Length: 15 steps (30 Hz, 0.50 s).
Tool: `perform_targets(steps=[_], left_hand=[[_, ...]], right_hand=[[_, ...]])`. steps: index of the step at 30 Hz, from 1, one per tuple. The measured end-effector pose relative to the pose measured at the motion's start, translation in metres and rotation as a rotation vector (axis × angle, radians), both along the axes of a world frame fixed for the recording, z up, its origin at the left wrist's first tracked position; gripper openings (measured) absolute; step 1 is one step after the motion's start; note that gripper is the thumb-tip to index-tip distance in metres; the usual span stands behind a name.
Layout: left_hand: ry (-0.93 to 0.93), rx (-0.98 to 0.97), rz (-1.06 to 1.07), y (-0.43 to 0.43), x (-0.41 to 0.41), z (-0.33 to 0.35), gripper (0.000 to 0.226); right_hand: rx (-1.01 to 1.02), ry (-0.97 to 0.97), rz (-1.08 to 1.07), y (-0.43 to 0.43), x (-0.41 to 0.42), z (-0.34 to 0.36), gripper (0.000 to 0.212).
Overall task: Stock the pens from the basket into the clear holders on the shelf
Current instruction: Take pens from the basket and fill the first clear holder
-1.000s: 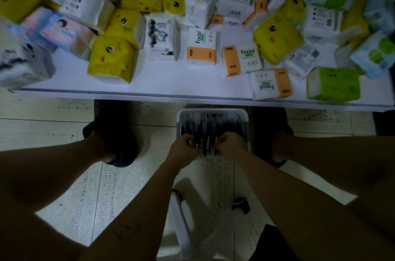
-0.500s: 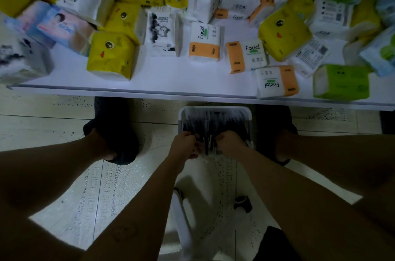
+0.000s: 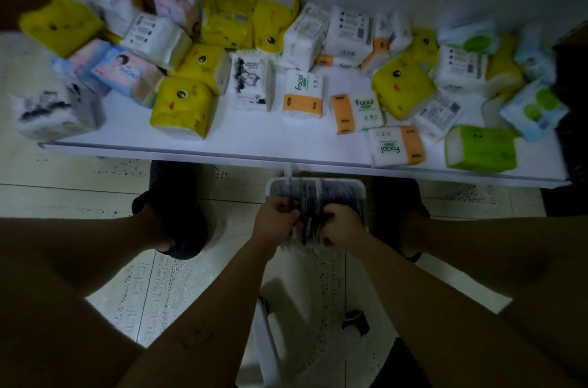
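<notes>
Where the pale, glossy tiled floor (image 3: 63, 197) with its dark speckles fills the near half of the scene, a long flat white shelf (image 3: 254, 139) runs left to right across the far half, its smooth front edge overhanging the tiles. Soft, pillowy tissue packs in crinkled plastic wrap crowd the shelf's far side and ends: a boxy yellow pack (image 3: 181, 107) printed with a chick face at centre left, a white-and-orange pack (image 3: 304, 95) standing upright in the middle, and a lime-green pack (image 3: 480, 149) lying near the front edge at right. Two black shoes (image 3: 173, 206) sit on the floor below the shelf edge, one on each side of a small rectangular white plastic basket (image 3: 361, 187) with rounded corners. It rests on the floor just under the shelf's front lip and is packed with slim, dark-barrelled pens (image 3: 307, 228) lying roughly near to far. Both bare forearms reach into it; the left hand (image 3: 275, 222) and the right hand (image 3: 343, 227) sit side by side at the basket's near end, each with fingers curled tight around a bunch of pens, though blur hides how many.
</notes>
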<state>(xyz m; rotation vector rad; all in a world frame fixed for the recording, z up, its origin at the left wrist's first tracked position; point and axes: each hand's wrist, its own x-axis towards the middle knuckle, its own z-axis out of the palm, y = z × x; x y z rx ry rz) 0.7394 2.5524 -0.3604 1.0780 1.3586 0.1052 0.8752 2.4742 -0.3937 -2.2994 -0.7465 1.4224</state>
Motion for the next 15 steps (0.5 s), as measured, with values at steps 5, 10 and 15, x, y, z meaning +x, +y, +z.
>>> perform_targets(steps=[5,10,15], left_hand=[[-0.029,0.095,0.016,-0.001,-0.005,0.029,0.017],[-0.158,0.261,0.006,-0.007,-0.009,0.075,0.025],[-0.188,0.461,-0.030,-0.005,-0.013,0.115,0.072]], right_hand=[[0.140,-0.066,-0.067,0.000,-0.011,0.041,0.014],[0.341,-0.007,-0.209,0.004,-0.024,0.097,0.015],[0.560,-0.020,-0.204,0.012,-0.024,0.153,0.068]])
